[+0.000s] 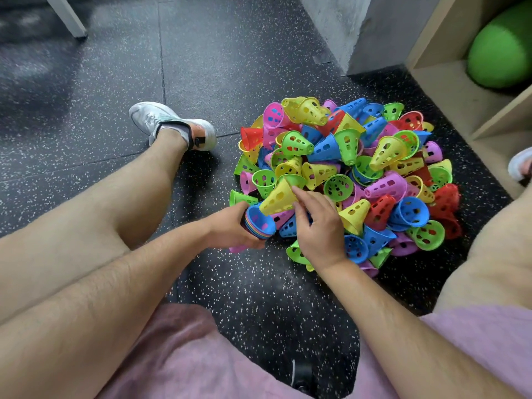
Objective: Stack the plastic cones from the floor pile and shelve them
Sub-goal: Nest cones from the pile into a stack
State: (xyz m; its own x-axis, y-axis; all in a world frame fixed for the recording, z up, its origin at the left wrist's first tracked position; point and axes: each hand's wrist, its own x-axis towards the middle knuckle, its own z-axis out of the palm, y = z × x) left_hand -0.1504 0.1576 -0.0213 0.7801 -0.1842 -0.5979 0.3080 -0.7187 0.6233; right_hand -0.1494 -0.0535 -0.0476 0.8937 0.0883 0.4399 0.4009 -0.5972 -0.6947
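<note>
While the left hand [230, 226] is wrapped around a nested stack of cones [260, 224] with the open mouth of the top blue one facing up and toward 1 o'clock, the right hand [319, 228] is pinching a single yellow cone [279, 198] by its wide rim, thumb and fingertips closed on it. That yellow cone is tilted with its narrow tip pointing down toward 7 o'clock, hovering right at the mouth of the stack, tip just over the blue rim, and I can't tell if it's actually touching yet. So the loose cone sits at about 11 o'clock from the right hand and about 1 o'clock from the left. Everything else, the big cone pile [359, 168] in green, blue, red, pink, purple and yellow, is heaped on the speckled black floor [259, 298] just beyond both hands, spreading toward 2 o'clock. A wooden shelf unit [449, 90] stands at 2 o'clock from the pile with a green ball [501, 47] in one cubby. A white sneaker [172, 125] sits out at 10 o'clock from the pile.
</note>
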